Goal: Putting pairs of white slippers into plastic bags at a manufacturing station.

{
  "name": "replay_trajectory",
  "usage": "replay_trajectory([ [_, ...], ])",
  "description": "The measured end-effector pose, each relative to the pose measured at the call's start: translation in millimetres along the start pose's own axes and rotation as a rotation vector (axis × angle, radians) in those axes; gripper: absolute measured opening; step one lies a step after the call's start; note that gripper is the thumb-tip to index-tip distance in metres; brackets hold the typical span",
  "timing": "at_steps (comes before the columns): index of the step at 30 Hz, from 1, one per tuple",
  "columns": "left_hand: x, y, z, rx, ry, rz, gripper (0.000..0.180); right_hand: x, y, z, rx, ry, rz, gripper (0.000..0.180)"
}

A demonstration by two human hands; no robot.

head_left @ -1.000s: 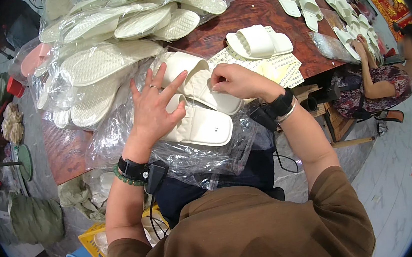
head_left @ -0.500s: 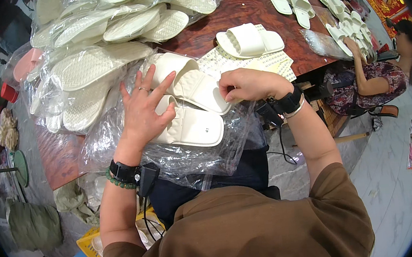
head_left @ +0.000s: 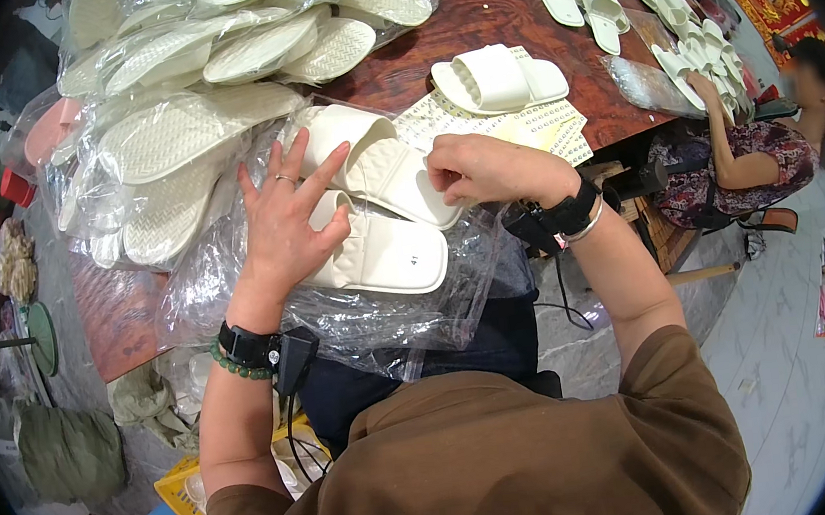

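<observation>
Where the right hand (head_left: 486,171) is: fingers curl narrowly at the toe of the farther slipper (head_left: 385,172); whether they hold something, one cannot tell.
Left hand (head_left: 290,220): fingers spread wide, over the strap of the nearer slipper (head_left: 392,252).
Both slippers: side by side on clear plastic (head_left: 380,333).
Dotted sheets (head_left: 556,126): beyond, under another slipper (head_left: 496,80).

Left side blocked by bagged slipper pile (head_left: 207,118). Passage offered over bare worktop (head_left: 468,22) beyond single slipper (head_left: 494,79). Clearance beneath right hand (head_left: 495,165) poorly seen.
</observation>
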State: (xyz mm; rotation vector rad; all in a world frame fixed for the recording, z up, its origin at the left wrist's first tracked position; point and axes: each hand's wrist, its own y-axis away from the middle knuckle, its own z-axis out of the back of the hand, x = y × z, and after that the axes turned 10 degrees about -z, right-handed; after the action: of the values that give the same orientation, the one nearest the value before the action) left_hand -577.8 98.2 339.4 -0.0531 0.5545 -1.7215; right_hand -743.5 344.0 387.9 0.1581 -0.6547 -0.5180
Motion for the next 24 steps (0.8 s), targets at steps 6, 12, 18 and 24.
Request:
replay_trajectory([
  [6,-0.3,0.1,-0.3,-0.001,0.016,0.005,0.067,-3.9,4.1,5.3,0.028,0.005,-0.017,0.029],
  [12,-1.7,2.1,0.5,-0.009,0.014,-0.007,0.067,-11.2,19.0,12.0,0.01,-0.028,-0.04,0.033],
  [18,-0.4,3.7,-0.9,-0.003,0.031,0.002,0.067,-2.6,13.5,-1.5,-0.107,-0.018,-0.045,0.025],
  [24,4.7,-6.3,-2.4,-0.004,0.041,-0.004,0.067,-15.5,2.3,-4.7,-0.2,-0.015,-0.167,0.017],
])
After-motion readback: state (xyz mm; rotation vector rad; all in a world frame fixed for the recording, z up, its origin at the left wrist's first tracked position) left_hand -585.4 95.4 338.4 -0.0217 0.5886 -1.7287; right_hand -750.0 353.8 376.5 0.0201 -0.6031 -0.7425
